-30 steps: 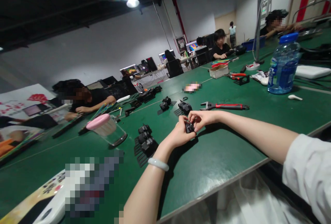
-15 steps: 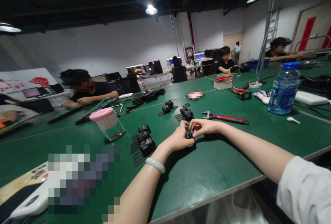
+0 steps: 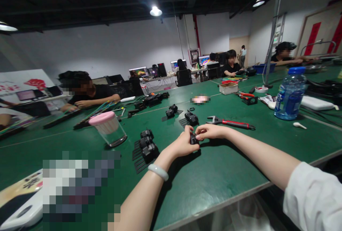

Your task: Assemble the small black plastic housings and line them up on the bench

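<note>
My left hand [image 3: 184,142] is closed around a small black plastic part [image 3: 193,138] just above the green table. The fingertips of my right hand [image 3: 210,131] pinch the same part from the other side. Its details are mostly covered by my fingers. Just beyond my hands lies a black piece with comb-like prongs [image 3: 191,118]. Left of my left wrist is a row of similar black pronged pieces [image 3: 146,147]. An adjustable wrench [image 3: 236,124] with a red and black handle rests past my right hand.
On the green table [image 3: 227,167] stand a pink-lidded clear jar [image 3: 108,129] and a blue-capped bottle [image 3: 290,94]. Further back are another black pronged pair [image 3: 171,111], a small box [image 3: 228,88] and red-handled pliers [image 3: 246,95]. Co-workers sit across the table, one on the left [image 3: 88,90].
The view has shifted slightly, so things on the table sit a little further left or lower. Both hands stay on the black part, with my right fingers slightly repositioned.
</note>
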A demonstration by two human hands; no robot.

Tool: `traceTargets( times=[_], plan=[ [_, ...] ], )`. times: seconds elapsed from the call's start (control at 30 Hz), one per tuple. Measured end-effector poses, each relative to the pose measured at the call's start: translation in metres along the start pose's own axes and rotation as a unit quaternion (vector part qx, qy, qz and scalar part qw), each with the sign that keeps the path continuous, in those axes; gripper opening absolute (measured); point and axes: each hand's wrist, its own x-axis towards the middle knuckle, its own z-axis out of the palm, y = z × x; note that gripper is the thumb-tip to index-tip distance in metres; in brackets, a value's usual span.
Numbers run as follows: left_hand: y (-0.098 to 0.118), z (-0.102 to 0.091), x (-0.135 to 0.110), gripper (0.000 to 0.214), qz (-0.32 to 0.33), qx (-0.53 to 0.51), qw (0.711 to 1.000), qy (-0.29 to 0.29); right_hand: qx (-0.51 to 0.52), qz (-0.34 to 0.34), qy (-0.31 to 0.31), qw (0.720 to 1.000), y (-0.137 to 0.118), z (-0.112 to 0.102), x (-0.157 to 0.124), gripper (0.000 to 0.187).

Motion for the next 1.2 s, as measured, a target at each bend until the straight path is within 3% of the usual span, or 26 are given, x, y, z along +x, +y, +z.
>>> traceTargets(
  times=[0.33,0.63,0.8,0.97,1.2],
  plan=[
    [0.006,-0.004,0.002,0.049,-0.001,-0.008,1.000,-0.020,-0.060,0.011,0.019,0.998,0.005,-0.003,0.004,0.039],
    [0.003,-0.002,0.004,0.050,0.008,-0.011,1.000,-0.013,0.010,0.040,0.022,0.999,0.001,-0.002,0.004,0.036],
    [0.000,-0.001,0.004,0.048,0.004,-0.004,1.000,-0.012,0.046,0.011,0.015,0.999,-0.003,-0.001,0.001,0.034],
    [0.000,-0.001,0.003,0.045,0.010,-0.019,1.000,-0.011,0.043,-0.016,-0.006,0.999,-0.004,0.000,-0.001,0.044],
    [0.003,-0.002,0.002,0.045,-0.001,-0.029,1.000,-0.003,0.012,-0.019,0.004,1.000,0.004,-0.002,0.002,0.039]
  ],
)
